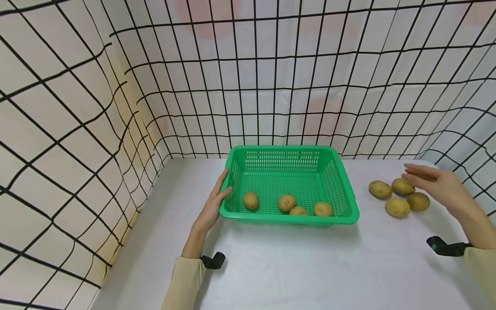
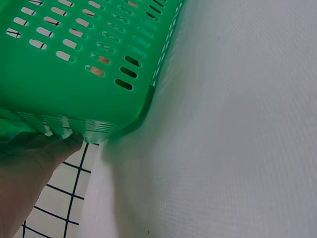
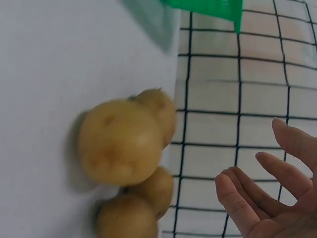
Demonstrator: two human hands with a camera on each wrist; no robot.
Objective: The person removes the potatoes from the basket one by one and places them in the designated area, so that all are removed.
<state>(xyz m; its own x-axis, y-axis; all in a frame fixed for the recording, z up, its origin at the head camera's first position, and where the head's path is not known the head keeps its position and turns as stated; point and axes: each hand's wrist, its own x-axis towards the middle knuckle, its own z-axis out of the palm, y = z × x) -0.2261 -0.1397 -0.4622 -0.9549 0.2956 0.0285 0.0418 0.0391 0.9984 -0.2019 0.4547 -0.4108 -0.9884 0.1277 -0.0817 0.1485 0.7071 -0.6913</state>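
A green plastic basket [image 1: 288, 218] with slotted walls stands on the white table, several potatoes [image 1: 286, 203] lying along its near side. My left hand [image 1: 209, 211] holds the basket's left side, thumb over the rim and fingers along the outer wall. In the left wrist view, part of the left hand [image 2: 29, 168] shows against the basket wall [image 2: 74, 94]. To the right of the basket, several more potatoes [image 1: 397, 207] sit in a cluster on the table. My right hand [image 1: 445, 185] hovers just right of them, fingers extended and apart from the potatoes [image 3: 121, 144] in the right wrist view.
Black wire netting [image 1: 275, 82] rises behind the table and along both sides, with pale sheeting behind it. White table surface [image 1: 294, 267] stretches in front of the basket. Each wrist carries a small black device [image 1: 213, 261].
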